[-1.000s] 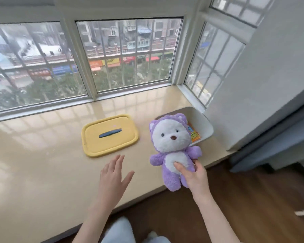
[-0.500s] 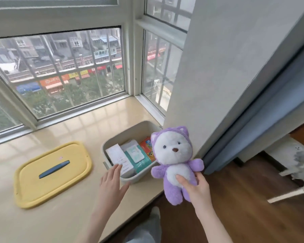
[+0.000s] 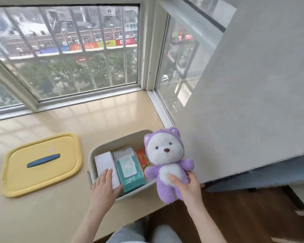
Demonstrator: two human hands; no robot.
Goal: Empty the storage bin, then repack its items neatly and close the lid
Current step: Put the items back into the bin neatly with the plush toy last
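Note:
A pale storage bin (image 3: 102, 148) stands open on the window ledge. Inside lie a white box (image 3: 104, 161), a teal pack of wipes (image 3: 130, 172) and a red-orange snack packet (image 3: 142, 157). My left hand (image 3: 104, 187) reaches into the bin with straight fingers resting on the white box. My right hand (image 3: 186, 187) grips a purple and white plush bear (image 3: 167, 160) by its belly, upright, at the bin's right end. The yellow lid (image 3: 42, 163) with a dark blue handle lies flat to the left of the bin.
The beige ledge (image 3: 42, 216) runs left from the bin, with barred windows (image 3: 68, 55) behind it. A grey wall (image 3: 253, 85) stands close on the right. Wooden floor (image 3: 253, 216) lies below the ledge's front edge.
The view swung right, bringing the bin into sight. My left hand moved forward from above the ledge onto the white box in the bin. My right hand kept holding the bear.

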